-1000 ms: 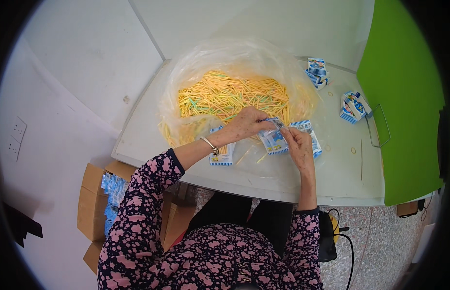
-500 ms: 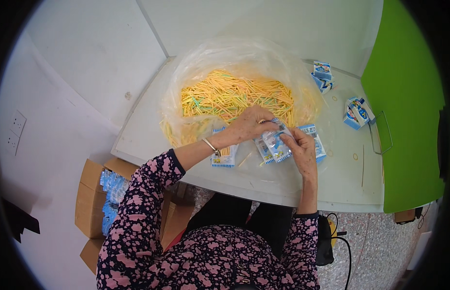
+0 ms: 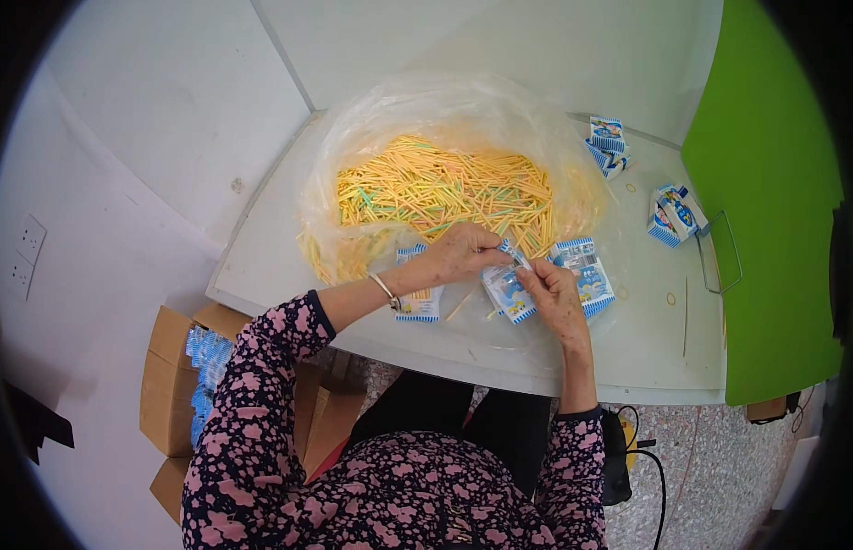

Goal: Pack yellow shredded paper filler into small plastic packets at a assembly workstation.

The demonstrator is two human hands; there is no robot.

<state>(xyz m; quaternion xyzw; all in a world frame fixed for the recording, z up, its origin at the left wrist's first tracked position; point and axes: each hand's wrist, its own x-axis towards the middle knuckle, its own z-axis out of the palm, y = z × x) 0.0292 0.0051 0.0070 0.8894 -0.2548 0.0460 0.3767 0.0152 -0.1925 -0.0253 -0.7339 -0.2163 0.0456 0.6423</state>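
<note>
Both hands pinch a small blue-and-white plastic packet [image 3: 509, 297] over the front of the table. My left hand [image 3: 465, 253] is closed on its top edge, and my right hand [image 3: 557, 299] grips its right side. The fingers partly cover the packet. Beside my right hand lie similar packets [image 3: 589, 282], overlapping. Under my left wrist rests a packet showing yellow sticks [image 3: 419, 301]. Just beyond my hands, a big clear plastic bag [image 3: 463, 96] lies open, full of thin yellow sticks [image 3: 426, 179] with some green and pinkish ones.
Banded bundles of packets [image 3: 676, 216] sit by a wire stand [image 3: 725, 257] near the green panel [image 3: 766, 220]. More packets [image 3: 606, 147] lie at the back right. A cardboard box [image 3: 167, 385] with blue packets stands left below the table [image 3: 647, 353]. Loose rubber bands lie on the tabletop.
My left hand has come down and slightly left along the packet's top edge. My right hand has shifted left and a little lower. The packet now lies lower, nearer the table.
</note>
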